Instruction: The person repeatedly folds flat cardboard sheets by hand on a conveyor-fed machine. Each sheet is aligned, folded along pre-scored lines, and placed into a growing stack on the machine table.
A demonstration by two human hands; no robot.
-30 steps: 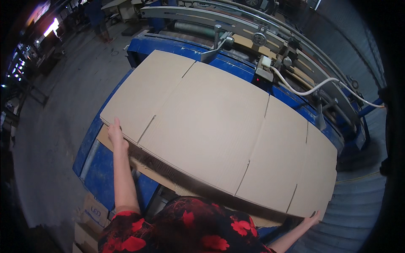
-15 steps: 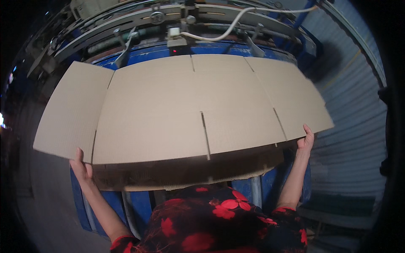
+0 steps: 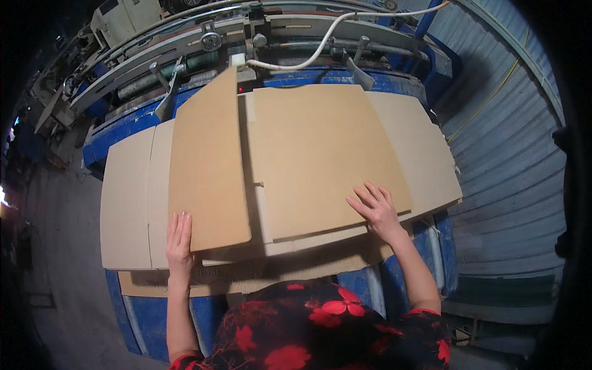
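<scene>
A tan cardboard box blank spreads in front of me, with both sides folded inward. Its left panel (image 3: 206, 160) stands tilted up, its free edge raised off the sheet. The right panel (image 3: 324, 160) lies nearly flat, and a dark gap runs between the two. My left hand (image 3: 179, 243) rests with straight fingers against the lower left part of the raised panel; its thumb is hidden. On the lower right of the flat panel my right hand (image 3: 379, 213) presses with spread fingers.
More cardboard (image 3: 126, 203) lies beneath the folded panels. A blue machine bed (image 3: 157, 320) supports it, with metal rollers, rails and guide arms (image 3: 166, 92) beyond. A white cable (image 3: 327, 49) crosses the back. Corrugated metal wall (image 3: 509, 154) runs along the right.
The blank was held spread out by its two ends. Now its side panels are folded inward, and both my hands have moved toward the middle onto them.
</scene>
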